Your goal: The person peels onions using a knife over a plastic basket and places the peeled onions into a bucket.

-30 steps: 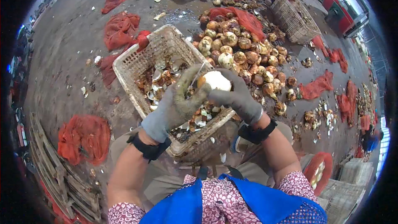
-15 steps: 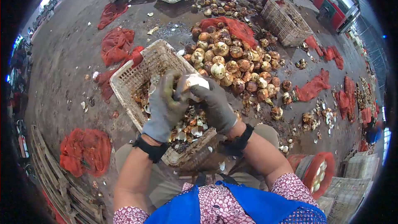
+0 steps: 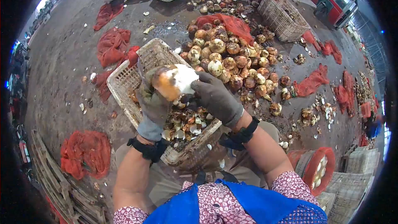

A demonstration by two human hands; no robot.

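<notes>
A partly peeled onion (image 3: 180, 79), white on the right and brown-orange on the left, is held above the plastic crate (image 3: 124, 96). My left hand (image 3: 154, 104), in a grey stained glove, is wrapped round its left and lower side. The gloved fingers of my right hand (image 3: 218, 101) are curled against the onion's right edge. Whether a small tool sits in that hand, I cannot make out. Below both hands, peelings (image 3: 188, 126) in white and brown pieces lie inside the crate.
Beyond the crate rises a pile of unpeeled onions (image 3: 232, 62) with red netting (image 3: 232, 25) on it. A second crate (image 3: 284, 18) stands behind, near another person's legs. At lower right is a red-rimmed container (image 3: 321, 170) of pale onions; wooden slats (image 3: 62, 182) lie at left.
The onion has turned, showing its brown side and more of its white side. My right hand has shifted slightly right, and my left hand has come lower under the onion.
</notes>
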